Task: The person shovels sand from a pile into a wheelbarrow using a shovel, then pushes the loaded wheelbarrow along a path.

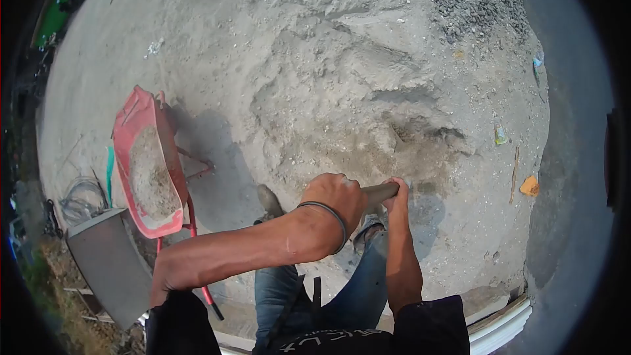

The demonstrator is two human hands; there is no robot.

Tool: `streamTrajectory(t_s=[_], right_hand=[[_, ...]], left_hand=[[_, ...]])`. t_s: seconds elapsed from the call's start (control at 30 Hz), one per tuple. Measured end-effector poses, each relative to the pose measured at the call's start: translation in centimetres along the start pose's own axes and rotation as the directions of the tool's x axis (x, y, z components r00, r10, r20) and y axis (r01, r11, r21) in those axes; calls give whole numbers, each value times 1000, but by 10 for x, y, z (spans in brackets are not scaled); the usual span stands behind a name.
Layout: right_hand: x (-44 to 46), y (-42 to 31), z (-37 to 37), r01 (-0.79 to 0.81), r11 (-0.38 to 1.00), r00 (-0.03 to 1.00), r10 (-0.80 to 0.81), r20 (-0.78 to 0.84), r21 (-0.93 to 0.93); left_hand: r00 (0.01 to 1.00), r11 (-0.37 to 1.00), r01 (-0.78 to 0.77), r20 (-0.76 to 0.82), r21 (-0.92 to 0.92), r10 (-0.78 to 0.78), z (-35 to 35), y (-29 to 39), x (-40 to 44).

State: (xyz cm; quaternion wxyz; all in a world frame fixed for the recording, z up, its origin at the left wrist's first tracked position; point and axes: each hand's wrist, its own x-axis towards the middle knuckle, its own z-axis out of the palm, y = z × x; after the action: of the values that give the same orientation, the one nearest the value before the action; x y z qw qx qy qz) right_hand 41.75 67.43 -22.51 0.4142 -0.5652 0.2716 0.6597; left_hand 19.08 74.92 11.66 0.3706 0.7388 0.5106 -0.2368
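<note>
The left hand (334, 205) has its fingers closed round a thick handle (379, 192), near the middle of the scene; the right hand (397, 196) grips its right end. Below lies loose sand (342, 151) — heaped higher on the far side, with dark gravel (470, 0) far right. A red wheelbarrow (136, 133) stands left, carrying sand — its handles point near.

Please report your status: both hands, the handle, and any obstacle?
Left hand closed around handle, right hand at its end. Handle's other end hidden. Red wheelbarrow with sand off to left, apart from hands.
</note>
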Motion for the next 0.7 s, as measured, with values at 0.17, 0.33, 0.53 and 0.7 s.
streamTrajectory(t_s=[0.17, 0.33, 0.53, 0.7], right_hand=[[-96, 178, 100, -142, 937, 988, 155, 14, -320], [-194, 381, 200, -222, 847, 950, 300, 90, -483], [-307, 623, 250, -58, 645, 878, 397, 269, -762], [-351, 779, 207, 404, 127, 854, 304, 423, -906]], left_hand=[[985, 991, 107, -126, -85, -118, 10, -125, -197], [870, 849, 469, -34, -242, -491, 39, -207, -418], [362, 336, 749, -72, -570, -929, 212, -227, -616], [-170, -265, 619, 204, -739, -964, 452, -232, -628]])
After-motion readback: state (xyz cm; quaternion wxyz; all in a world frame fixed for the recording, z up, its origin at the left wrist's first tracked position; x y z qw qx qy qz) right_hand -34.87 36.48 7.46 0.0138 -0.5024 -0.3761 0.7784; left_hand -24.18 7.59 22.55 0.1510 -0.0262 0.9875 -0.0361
